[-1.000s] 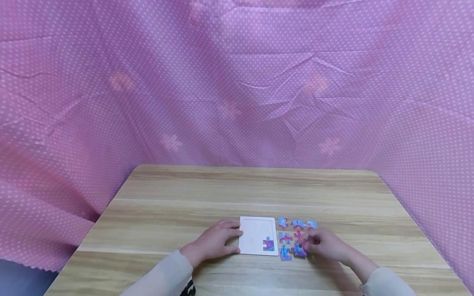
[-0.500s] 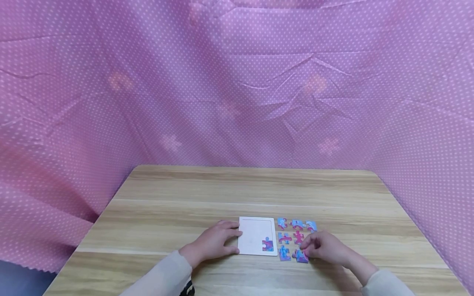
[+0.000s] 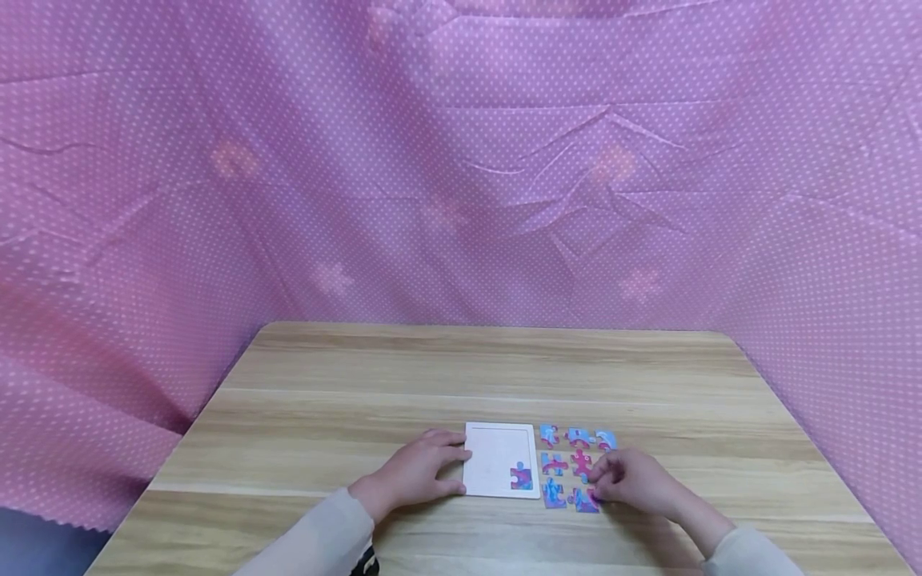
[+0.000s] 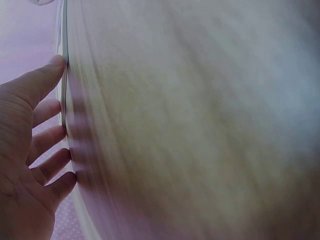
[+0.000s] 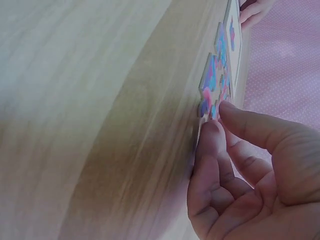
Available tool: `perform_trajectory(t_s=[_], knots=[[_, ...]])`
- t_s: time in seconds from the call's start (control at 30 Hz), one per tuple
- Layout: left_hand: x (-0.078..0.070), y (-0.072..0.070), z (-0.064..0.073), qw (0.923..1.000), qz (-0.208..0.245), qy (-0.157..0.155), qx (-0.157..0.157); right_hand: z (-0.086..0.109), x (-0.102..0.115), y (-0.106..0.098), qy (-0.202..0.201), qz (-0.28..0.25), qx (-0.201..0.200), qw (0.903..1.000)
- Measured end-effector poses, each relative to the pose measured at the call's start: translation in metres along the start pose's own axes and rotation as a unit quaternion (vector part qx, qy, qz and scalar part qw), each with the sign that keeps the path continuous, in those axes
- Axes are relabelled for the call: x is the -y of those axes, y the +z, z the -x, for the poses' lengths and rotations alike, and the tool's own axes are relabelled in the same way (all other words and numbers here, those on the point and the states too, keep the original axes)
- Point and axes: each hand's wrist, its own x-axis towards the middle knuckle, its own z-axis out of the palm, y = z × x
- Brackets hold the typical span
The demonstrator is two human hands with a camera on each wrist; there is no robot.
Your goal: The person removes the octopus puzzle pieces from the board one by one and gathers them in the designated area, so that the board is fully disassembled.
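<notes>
My left hand (image 3: 414,470) rests at the left edge of a white puzzle tray (image 3: 490,460), fingertips and thumb touching its border. In the tray's lower right corner lies one blue and purple puzzle piece (image 3: 522,478). Right of the tray, several loose puzzle pieces (image 3: 554,464) lie in rough rows, among them a red one (image 3: 581,462). My right hand (image 3: 634,482) pinches the right edge of a blue and purple puzzle piece (image 3: 584,501) in the nearest row. In the right wrist view, its thumb and index finger (image 5: 212,132) meet at the pieces; the hand hides some table behind it.
Everything sits on a wood-grain table (image 3: 461,368), near its front. Pink dotted cloth (image 3: 461,200) hangs behind the table and at its sides.
The puzzle piece at my right fingertips has moved slightly toward me and turned, now lying flat in the nearest row. My right hand shifted a little with it; the left stayed at the tray.
</notes>
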Motion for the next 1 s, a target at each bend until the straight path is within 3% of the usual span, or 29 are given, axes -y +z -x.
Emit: perform_trajectory(t_s=[0.53, 1.0], knots=[[0.001, 0.001, 0.001, 1.0, -0.002, 0.0, 0.001, -0.025, 0.02, 0.029, -0.06, -0.099, -0.006, 0.9933], [0.002, 0.003, 0.001, 1.0, 0.002, 0.001, 0.0, -0.048, 0.04, 0.058, -0.086, -0.003, -0.039, 0.9955]])
